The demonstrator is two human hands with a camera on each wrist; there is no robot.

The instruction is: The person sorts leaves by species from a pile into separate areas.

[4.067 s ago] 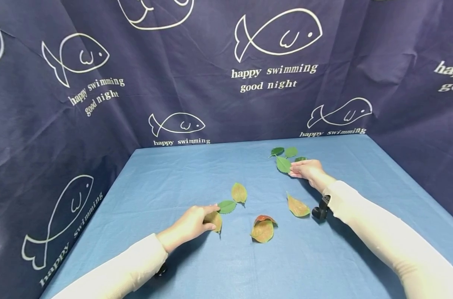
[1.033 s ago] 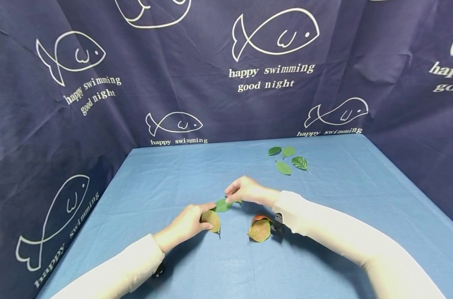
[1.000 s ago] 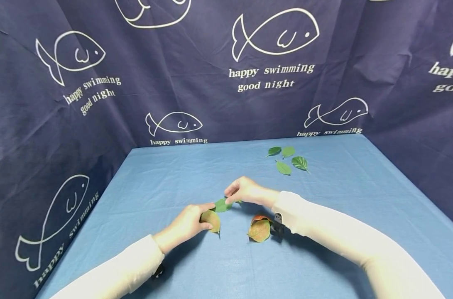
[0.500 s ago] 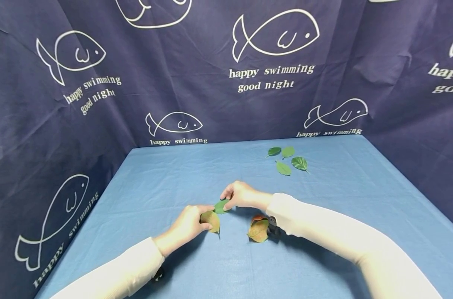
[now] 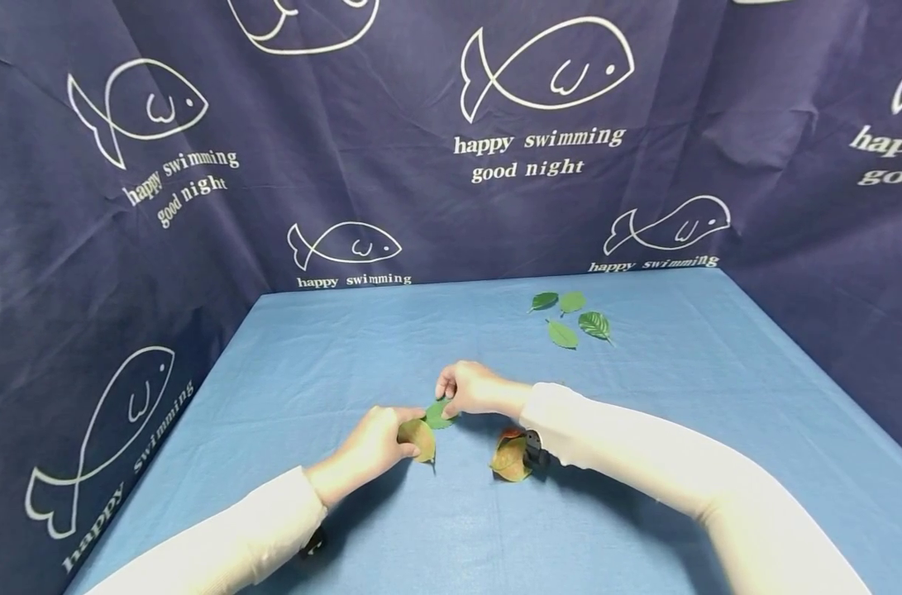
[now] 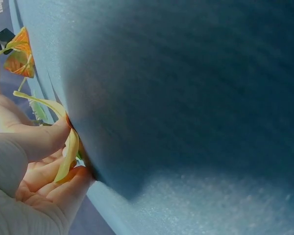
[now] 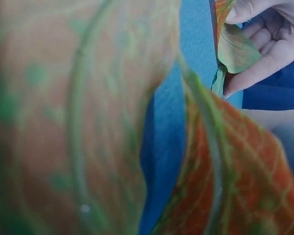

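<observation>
In the head view my left hand holds a yellow-brown leaf, thumb at its lower edge, index finger reaching the green leaf. The left wrist view shows the curled yellow leaf between that thumb and the fingers. My right hand pinches the same green leaf from its right side, thumb over its edge. Under my right wrist an orange and yellow pair of leaves lies on the cloth; in the right wrist view the red-orange leaf looms large, close to the camera.
Several green leaves lie in a loose group at the back right of the blue cloth. A dark curtain with white fish drawings stands behind and at both sides. My right forearm covers part of the cloth.
My right hand has come from the green group at the back right to the green leaf beside my left hand, then shifted slightly left along it. My left hand stays on the yellow leaf.
</observation>
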